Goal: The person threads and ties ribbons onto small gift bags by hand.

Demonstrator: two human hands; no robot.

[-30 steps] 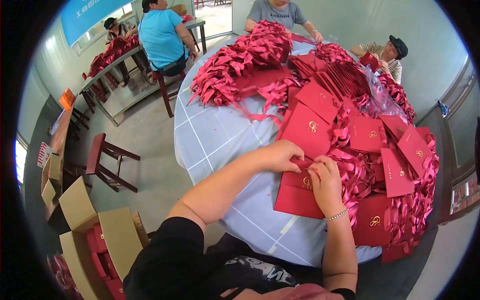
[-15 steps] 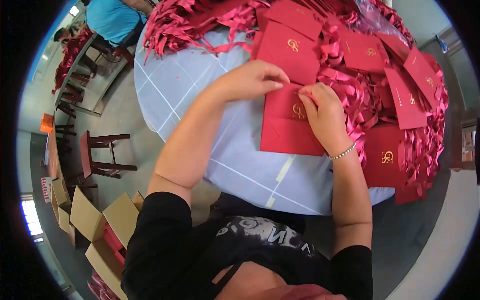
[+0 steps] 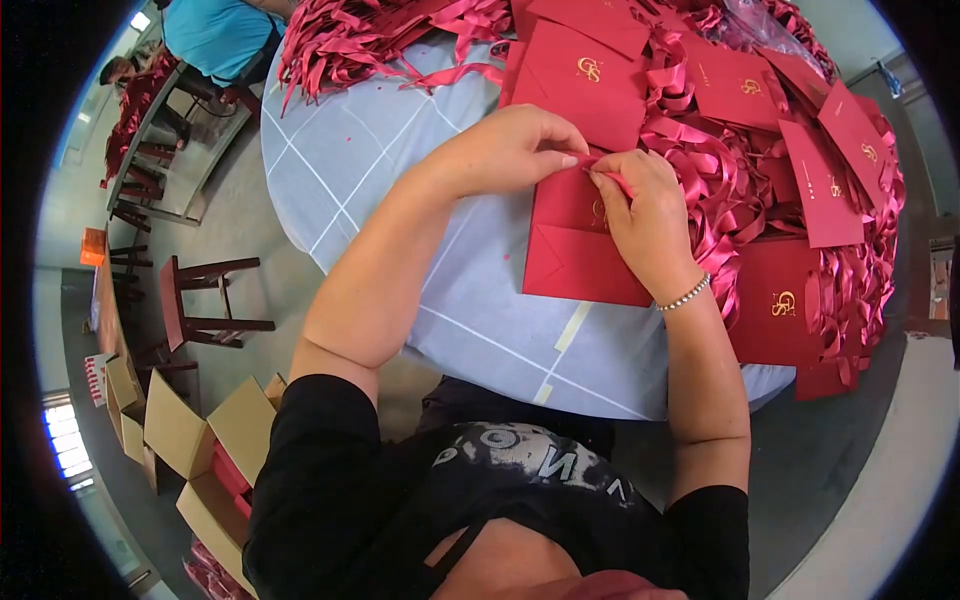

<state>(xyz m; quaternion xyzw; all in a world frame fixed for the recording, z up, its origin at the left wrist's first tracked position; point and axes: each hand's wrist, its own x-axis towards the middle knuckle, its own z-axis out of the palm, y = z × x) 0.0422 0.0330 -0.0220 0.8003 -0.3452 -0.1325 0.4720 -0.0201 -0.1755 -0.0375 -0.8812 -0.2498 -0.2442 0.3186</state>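
Note:
A flat red paper gift bag with a gold monogram lies on the table in front of me. At its top edge, the thumb and fingers of my left hand are closed in a pinch on the bag. Close beside it, my right hand pinches a short piece of red ribbon against the same edge. The right fingers partly cover the monogram. Exactly how the ribbon meets the bag is hidden by the fingertips.
More red gift bags and a heap of satin ribbons cover the table's right and far side. Loose ribbon lies far left on the blue checked tablecloth. Left are an open cardboard box, a wooden stool and a person.
Both hands have come closer together at the bag's top edge. More red ribbon now shows between my right fingers, and the right hand covers more of the monogram.

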